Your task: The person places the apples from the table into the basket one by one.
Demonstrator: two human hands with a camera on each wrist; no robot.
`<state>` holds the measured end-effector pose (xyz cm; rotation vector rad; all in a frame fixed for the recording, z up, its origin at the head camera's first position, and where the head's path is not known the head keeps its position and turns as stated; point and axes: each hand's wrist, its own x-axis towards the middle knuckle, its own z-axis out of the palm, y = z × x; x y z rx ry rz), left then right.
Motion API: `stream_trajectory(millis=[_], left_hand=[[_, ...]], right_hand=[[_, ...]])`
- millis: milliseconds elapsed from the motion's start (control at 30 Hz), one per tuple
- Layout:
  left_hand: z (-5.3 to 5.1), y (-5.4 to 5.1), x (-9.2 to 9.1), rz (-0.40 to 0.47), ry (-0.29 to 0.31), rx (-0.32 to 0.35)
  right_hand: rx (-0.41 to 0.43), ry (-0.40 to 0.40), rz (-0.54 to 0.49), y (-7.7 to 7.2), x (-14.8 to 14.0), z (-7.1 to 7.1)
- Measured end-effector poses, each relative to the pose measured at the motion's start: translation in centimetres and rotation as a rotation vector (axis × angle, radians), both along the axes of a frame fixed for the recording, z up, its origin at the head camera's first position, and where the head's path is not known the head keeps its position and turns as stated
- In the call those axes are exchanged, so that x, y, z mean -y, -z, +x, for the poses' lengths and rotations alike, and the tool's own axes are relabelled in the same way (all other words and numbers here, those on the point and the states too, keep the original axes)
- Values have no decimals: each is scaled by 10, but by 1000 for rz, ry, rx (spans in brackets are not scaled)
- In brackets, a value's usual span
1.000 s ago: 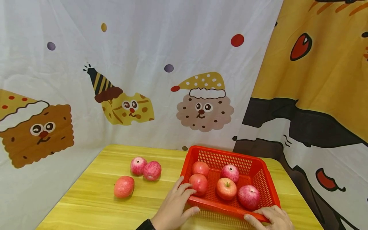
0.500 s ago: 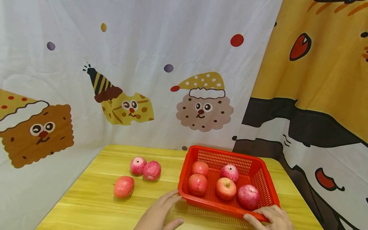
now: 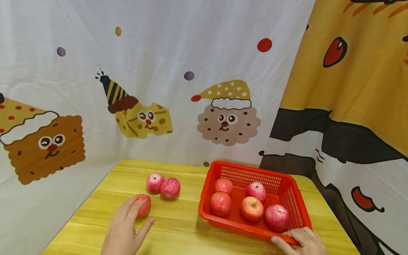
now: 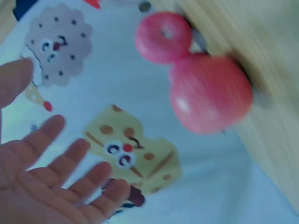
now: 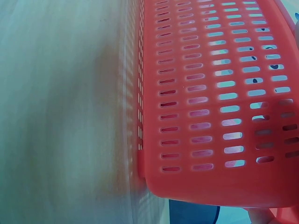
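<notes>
In the head view my left hand (image 3: 124, 226) reaches over the nearest loose apple (image 3: 145, 206), which its fingers partly hide. The left wrist view has that hand (image 4: 56, 177) with fingers spread and straight, apart from the large blurred apple (image 4: 212, 95). Behind it, two streaked pink apples lie side by side, one at left (image 3: 155, 183) and one at right (image 3: 170, 188). My right hand (image 3: 304, 241) grips the near right corner of the red plastic basket (image 3: 236, 226), thumb outside the rim. Several apples lie inside, among them a yellowish-red one (image 3: 252, 209) with its stem up.
The wood-patterned table (image 3: 178, 230) runs back to a white curtain (image 3: 159, 42) printed with cartoon snacks. A yellow, black and white cloth (image 3: 360, 141) hangs along the right side. Slotted basket walls (image 5: 215, 102) fill much of the right wrist view.
My left hand has left the basket's near left corner and moved left to the nearest loose apple. The right hand has stayed on the basket corner.
</notes>
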<state>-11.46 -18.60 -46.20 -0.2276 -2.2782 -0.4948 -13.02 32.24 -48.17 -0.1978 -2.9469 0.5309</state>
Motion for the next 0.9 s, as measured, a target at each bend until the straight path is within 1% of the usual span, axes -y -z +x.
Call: stream_trajectory(millis=[33,67,167,233,300,433,633,833,900], left_hand=[[-1,1,4,1,-19,21],[-2,2,8,4,-37,57],[-5,6,18,3,-77,190],[-8,9,22,-5,-82,277],[-13,12,27,-22,-70,328],[-26,15,32,-54,-49,383],[-42,17,33,-80,-46,455],[-58,24,32,-109,-37,575],[-64,28,32,-106,-32,603]], right_hand=[[9,2,-1,0,0,0],[12,4,-2,0,0,0],[5,3,-3,1,0,1],[-7,4,-2,1,0,2],[-16,2,-7,0,1,2],[-2,5,-19,-1,2,2],[18,13,-30,-3,2,2],[12,10,-34,-2,2,2],[5,7,-29,-2,2,2]])
